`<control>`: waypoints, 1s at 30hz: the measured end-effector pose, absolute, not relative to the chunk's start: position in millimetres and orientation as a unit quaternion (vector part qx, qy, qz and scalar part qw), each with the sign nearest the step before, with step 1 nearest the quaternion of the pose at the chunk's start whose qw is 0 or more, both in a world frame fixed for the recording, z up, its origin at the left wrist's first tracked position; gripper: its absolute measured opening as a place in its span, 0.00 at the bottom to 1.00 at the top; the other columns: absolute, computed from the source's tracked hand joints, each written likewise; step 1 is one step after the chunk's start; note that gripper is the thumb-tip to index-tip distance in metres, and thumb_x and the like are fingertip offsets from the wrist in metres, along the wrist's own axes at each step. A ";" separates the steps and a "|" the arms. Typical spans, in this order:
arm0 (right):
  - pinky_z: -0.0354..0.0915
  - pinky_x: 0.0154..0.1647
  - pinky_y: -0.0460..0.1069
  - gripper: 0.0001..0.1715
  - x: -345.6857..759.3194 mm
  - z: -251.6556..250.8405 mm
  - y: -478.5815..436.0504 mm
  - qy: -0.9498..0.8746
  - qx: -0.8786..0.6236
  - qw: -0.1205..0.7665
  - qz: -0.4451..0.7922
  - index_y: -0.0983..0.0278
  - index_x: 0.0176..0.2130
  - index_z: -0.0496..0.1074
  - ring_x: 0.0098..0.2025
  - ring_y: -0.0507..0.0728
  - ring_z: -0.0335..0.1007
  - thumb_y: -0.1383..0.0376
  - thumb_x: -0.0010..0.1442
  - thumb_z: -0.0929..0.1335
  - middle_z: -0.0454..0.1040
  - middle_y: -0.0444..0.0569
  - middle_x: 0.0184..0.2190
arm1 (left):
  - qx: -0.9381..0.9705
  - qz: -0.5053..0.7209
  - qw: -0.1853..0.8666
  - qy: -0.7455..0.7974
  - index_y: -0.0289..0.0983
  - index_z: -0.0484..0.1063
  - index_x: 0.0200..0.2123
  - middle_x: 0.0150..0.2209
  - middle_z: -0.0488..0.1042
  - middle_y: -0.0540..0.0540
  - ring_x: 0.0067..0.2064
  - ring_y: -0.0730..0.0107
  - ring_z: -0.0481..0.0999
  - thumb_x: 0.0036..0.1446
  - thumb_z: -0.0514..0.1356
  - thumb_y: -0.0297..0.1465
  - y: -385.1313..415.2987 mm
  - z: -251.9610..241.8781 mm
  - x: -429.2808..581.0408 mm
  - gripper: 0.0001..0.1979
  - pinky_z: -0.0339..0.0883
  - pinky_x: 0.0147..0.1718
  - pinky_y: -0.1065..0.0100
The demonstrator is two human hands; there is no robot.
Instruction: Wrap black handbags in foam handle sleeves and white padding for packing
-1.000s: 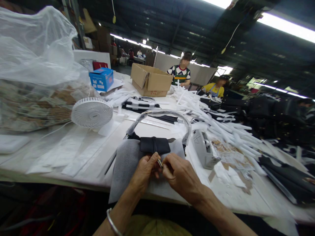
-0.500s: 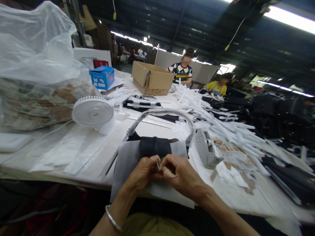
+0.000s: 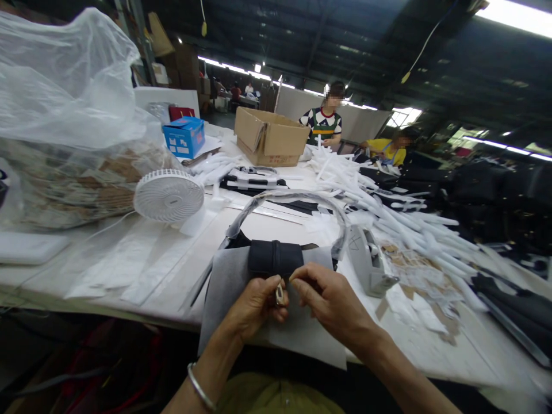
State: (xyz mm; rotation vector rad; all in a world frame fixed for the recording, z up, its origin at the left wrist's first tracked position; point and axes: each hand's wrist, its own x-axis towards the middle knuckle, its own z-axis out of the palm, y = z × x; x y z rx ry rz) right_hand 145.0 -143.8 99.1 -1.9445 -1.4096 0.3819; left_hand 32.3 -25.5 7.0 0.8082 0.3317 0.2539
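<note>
A dark handbag (image 3: 276,257) lies in front of me, its arched handle (image 3: 297,195) wrapped in clear film. Pale grey sheeting (image 3: 228,270) covers much of the bag's body, leaving a black flap strap showing. Just below that flap, my left hand (image 3: 259,302) is closed on a small gold-coloured metal clasp (image 3: 280,295). My right hand (image 3: 323,290) is a short way to the right of the clasp, thumb and forefinger pinched together; whatever is between them is too small to make out.
A white fan (image 3: 169,195) and a big plastic bag (image 3: 77,178) stand left. A tape dispenser (image 3: 371,264) sits right, by a heap of white wrapped strips (image 3: 388,213). Behind are an open carton (image 3: 271,138), a blue box (image 3: 184,138) and two co-workers.
My right hand has drawn away to the right from the clasp, which now shows more clearly in my left hand. The whole view has shifted slightly.
</note>
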 end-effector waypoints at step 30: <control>0.62 0.40 0.52 0.09 124.0 53.0 -139.3 -0.685 -0.659 0.289 -0.117 0.63 0.35 0.63 0.38 0.57 0.63 0.73 0.66 0.58 0.68 0.50 0.34 | 0.371 0.123 0.912 0.129 0.31 0.73 0.38 0.31 0.75 0.46 0.30 0.72 0.75 0.48 0.71 0.44 -28.4 7.0 25.8 0.23 0.72 0.28 0.74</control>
